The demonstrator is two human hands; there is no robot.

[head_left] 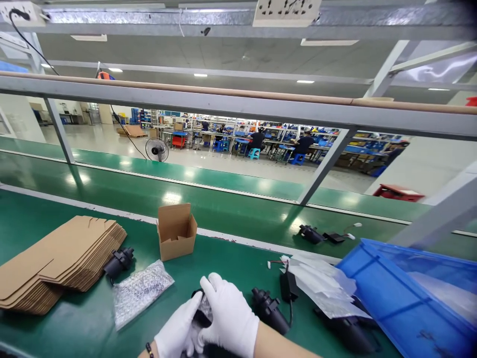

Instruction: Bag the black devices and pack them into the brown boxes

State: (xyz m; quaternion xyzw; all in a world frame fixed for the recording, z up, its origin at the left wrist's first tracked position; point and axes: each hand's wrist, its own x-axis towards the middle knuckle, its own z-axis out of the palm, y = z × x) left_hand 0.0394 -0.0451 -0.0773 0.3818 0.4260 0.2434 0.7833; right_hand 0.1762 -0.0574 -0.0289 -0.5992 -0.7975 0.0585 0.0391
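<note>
Both my hands wear white gloves and meet near the bottom centre. My left hand (178,332) and my right hand (227,318) are closed together around a small black part (203,311) that looks partly covered in clear bubble wrap. A bubble-wrap bag (139,291) lies flat just left of my hands. Behind it stands an open small cardboard box (176,231). Another black part (118,262) rests beside a stack of flat cardboard blanks (59,261). A further black part (270,309) lies right of my right hand.
A blue plastic bin (406,298) sits at the right, with clear bags (320,283) spilling beside it. More black parts with wires (316,234) lie on the green conveyor belt (223,209). Metal frame rails cross above. People work at distant benches.
</note>
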